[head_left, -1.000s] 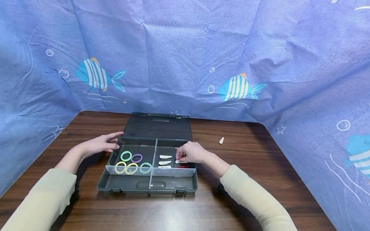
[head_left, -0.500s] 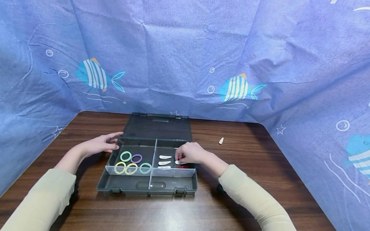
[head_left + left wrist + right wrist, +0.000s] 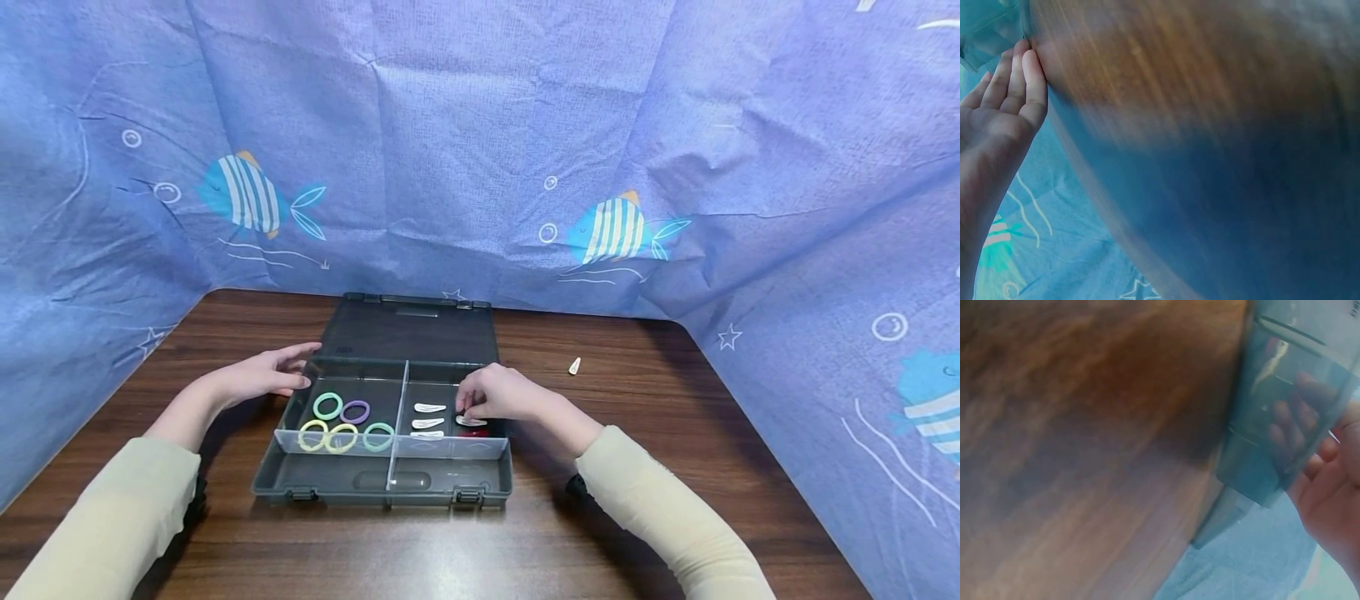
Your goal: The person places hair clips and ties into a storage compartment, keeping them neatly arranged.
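Observation:
A dark see-through divider box (image 3: 382, 498) lies on the table with its lid laid back. My left hand (image 3: 258, 375) rests at the box's left rim, fingers extended; the left wrist view shows the fingers (image 3: 1015, 78) straight along its side. My right hand (image 3: 498, 396) is inside the right compartment, its loosely bent fingertips just over a white snap hair clip (image 3: 471, 422). A red hair clip (image 3: 472, 433) lies in front of it. Three more white hair clips (image 3: 428, 423) lie in a column to the left. In the right wrist view, my right hand (image 3: 1329, 481) shows partly through the box wall.
Green, purple and yellow hair ties (image 3: 342, 437) lie in the left compartment. One white hair clip (image 3: 574, 366) lies on the table (image 3: 637, 400) right of the box. A clear divider (image 3: 401, 408) splits the box. A blue fish-print cloth (image 3: 480, 167) hangs behind.
My right hand has lifted slightly and its fingers have loosened, showing more of the white hair clip beneath. My left hand has stayed at the box's left rim.

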Demonstrator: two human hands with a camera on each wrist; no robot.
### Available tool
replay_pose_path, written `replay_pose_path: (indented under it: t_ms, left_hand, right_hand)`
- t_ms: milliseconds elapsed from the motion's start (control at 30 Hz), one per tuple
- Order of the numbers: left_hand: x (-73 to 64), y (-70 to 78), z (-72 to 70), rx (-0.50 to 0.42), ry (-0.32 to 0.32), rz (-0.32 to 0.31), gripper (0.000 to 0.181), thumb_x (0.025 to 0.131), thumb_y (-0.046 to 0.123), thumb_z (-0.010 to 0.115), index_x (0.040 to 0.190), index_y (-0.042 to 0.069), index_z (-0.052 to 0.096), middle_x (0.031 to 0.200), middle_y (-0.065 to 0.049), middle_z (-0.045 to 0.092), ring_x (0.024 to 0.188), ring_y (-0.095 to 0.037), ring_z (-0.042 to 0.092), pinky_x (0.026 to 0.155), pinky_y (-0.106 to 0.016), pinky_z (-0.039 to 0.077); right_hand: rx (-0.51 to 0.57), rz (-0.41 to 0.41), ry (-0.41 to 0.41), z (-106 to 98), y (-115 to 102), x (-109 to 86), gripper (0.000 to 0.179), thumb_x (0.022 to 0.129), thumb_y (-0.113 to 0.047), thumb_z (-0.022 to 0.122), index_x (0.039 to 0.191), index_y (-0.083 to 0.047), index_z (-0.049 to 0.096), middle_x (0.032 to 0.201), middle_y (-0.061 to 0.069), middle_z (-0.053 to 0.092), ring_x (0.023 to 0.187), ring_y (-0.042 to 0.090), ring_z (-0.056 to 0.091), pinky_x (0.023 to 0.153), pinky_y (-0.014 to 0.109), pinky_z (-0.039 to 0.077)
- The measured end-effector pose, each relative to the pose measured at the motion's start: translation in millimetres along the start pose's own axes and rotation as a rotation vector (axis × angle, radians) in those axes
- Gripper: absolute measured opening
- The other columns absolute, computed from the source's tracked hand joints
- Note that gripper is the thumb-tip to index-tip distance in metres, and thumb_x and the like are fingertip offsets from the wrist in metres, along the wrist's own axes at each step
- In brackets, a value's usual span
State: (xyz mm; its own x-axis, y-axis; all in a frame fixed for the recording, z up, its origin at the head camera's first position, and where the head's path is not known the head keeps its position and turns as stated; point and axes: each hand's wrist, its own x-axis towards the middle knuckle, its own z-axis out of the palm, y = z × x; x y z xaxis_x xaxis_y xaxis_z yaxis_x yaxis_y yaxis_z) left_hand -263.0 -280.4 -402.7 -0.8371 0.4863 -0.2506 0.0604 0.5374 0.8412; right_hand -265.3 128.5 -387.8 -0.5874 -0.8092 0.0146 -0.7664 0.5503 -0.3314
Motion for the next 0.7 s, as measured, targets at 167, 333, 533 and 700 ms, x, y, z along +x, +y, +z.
replay_pose_path:
  t_ms: [167, 333, 533, 700]
  left_hand:
    - [0.0, -0.1, 0.3, -0.009, 0.000, -0.002, 0.074, 0.095, 0.026, 0.054, 0.151, 0.006, 0.010, 0.152, -0.031, 0.007, 0.138, -0.048, 0.014, 0.097, -0.047, 0.043]
    - [-1.8, -1.9, 0.3, -0.013, 0.007, -0.003, 0.074, 0.095, 0.026, 0.055, 0.152, 0.007, 0.010, 0.152, -0.032, 0.008, 0.139, -0.048, 0.013, 0.098, -0.049, 0.042]
    - [-2.1, -4.6, 0.1, -0.008, 0.003, 0.010, 0.074, 0.096, 0.026, 0.054, 0.152, 0.008, 0.010, 0.152, -0.031, 0.008, 0.139, -0.048, 0.013, 0.099, -0.050, 0.041]
    - [-1.5, -5.1, -1.0, 0.001, 0.014, 0.023, 0.074, 0.095, 0.027, 0.056, 0.152, 0.010, 0.012, 0.152, -0.030, 0.012, 0.139, -0.047, 0.014, 0.100, -0.052, 0.039]
  right_hand:
    - [0.128, -0.086, -0.005, -9, 2, -3.3, 0.007, 0.081, -0.010, 0.073, 0.087, -0.013, 0.069, 0.081, -0.008, 0.066, 0.072, -0.001, 0.058, 0.068, 0.017, 0.049]
    - [0.149, -0.102, -0.011, -18, 1, -8.3, 0.009, 0.083, -0.011, 0.071, 0.091, -0.010, 0.070, 0.085, -0.007, 0.067, 0.076, 0.000, 0.059, 0.073, 0.021, 0.051]
    - [0.157, -0.110, 0.018, -28, 3, -17.8, 0.011, 0.084, -0.012, 0.071, 0.093, -0.007, 0.070, 0.086, -0.008, 0.067, 0.078, 0.001, 0.060, 0.073, 0.021, 0.051]
    - [0.185, -0.087, 0.042, -37, 10, -27.4, 0.011, 0.084, -0.012, 0.071, 0.095, -0.008, 0.070, 0.088, -0.003, 0.068, 0.082, 0.003, 0.061, 0.076, 0.027, 0.053]
